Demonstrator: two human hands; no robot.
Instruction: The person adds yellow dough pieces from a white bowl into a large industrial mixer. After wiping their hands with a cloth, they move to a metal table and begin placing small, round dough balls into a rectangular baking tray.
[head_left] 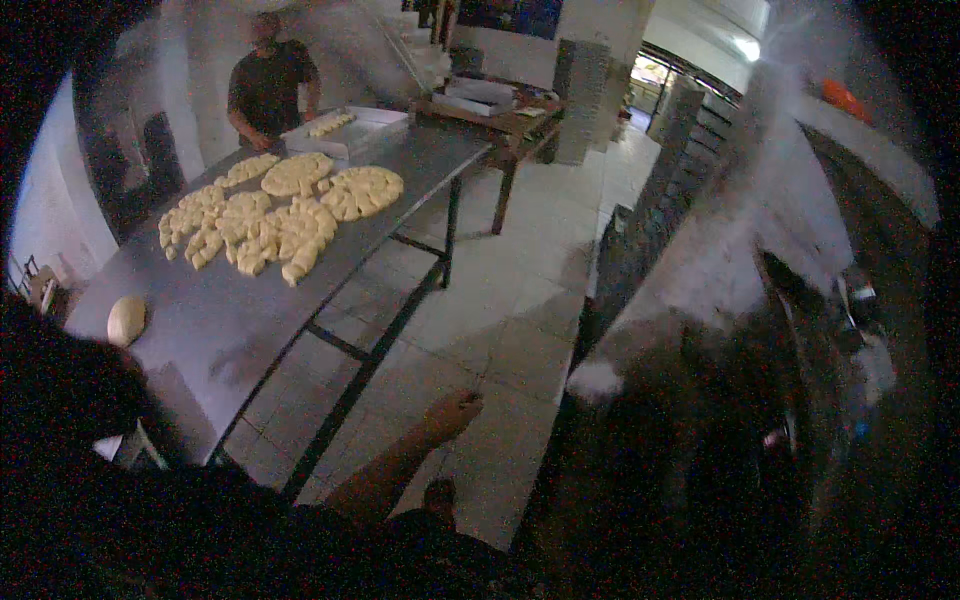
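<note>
My right hand (455,415) reaches out past the near table's right edge, over the tiled floor. Its fingers are curled in, and what they hold, if anything, is too dark and small to make out. My left hand does not show; the lower left is deep in shadow. On the long metal table (240,310) to my left lie several pale, lumpy clusters of dough pieces (245,220). A single smooth dough piece (126,321) sits apart at the table's near left.
A person (270,85) stands behind the table, beside a white tray (370,130) with dough pieces. A wooden table (500,115) with trays stands farther back. Tall dark racks (665,215) line the aisle's right side. A pale, dusty surface (690,270) rises close on my right.
</note>
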